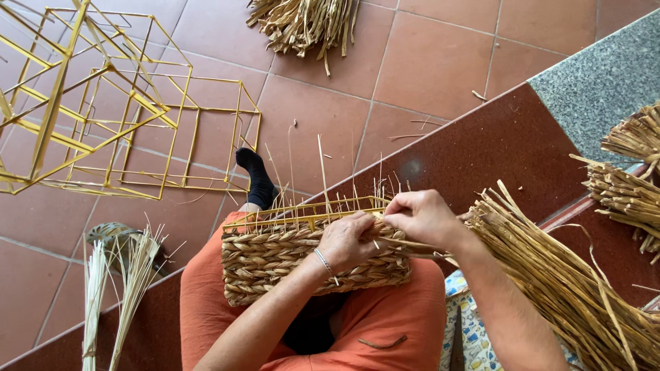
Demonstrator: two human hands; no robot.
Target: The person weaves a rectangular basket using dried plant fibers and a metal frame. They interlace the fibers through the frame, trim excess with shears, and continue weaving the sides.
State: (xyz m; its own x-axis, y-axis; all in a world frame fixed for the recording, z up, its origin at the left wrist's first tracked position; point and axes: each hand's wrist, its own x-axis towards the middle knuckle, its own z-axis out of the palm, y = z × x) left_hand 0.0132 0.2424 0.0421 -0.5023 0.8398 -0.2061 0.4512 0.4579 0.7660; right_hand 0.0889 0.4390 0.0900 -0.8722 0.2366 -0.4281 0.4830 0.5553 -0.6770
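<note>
Terracotta floor tiles (pixel 426 62) fill most of the head view; a dark red step (pixel 495 144) crosses diagonally. Empty yellow wire frames (pixel 103 103) are stacked on the floor at upper left, none yet covered. A large bundle of dried straw strands (pixel 570 288) is laid beside the right forearm, with further bundles at the right edge (pixel 629 185) and top (pixel 302 24).

The half-woven basket (pixel 275 261) is held on the lap, over orange trousers (pixel 385 323). Braided rows are seen to cover the near side up to just below the yellow frame rim (pixel 302 209); thin upright stakes (pixel 323 178) project above it, untrimmed. Judged: the side wall is largely done, while the top row and stake finishing are left.

The left hand (pixel 347 240) is pressed flat against the woven wall, fingers curled over its top edge. The right hand (pixel 419 216) is closed in a pinch on a straw strand (pixel 419 246) at the rim. A pale reed bunch (pixel 113 275) is stood at lower left.
</note>
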